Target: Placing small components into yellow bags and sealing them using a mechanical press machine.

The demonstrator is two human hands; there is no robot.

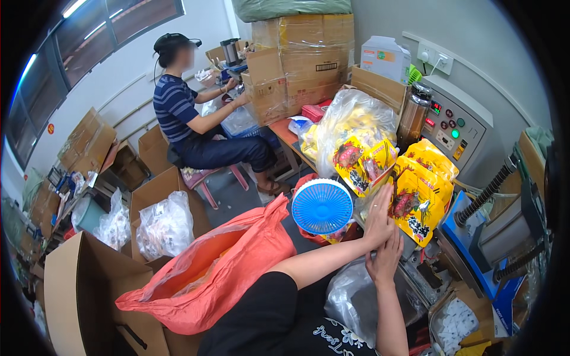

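Note:
My left hand [378,218] reaches across with its fingers stretched out, at the near edge of the yellow printed packets [411,207]. A ring shows on one finger. Just below it is my right hand [386,258], its fingers extended toward the packets and its thumb apart. I see nothing held in either hand. Another yellow packet [359,165] leans against a large clear bag [356,115] full of yellow pieces. A round blue fan [322,206] stands left of my hands. Beside my right forearm lies a clear plastic bag [350,291].
A red woven sack [219,267] and an open cardboard box [95,296] lie to my left. At the right stand a control box [457,127] and a blue-framed machine [475,243]. Beyond, a seated person [190,113] works beside stacked cartons [303,65].

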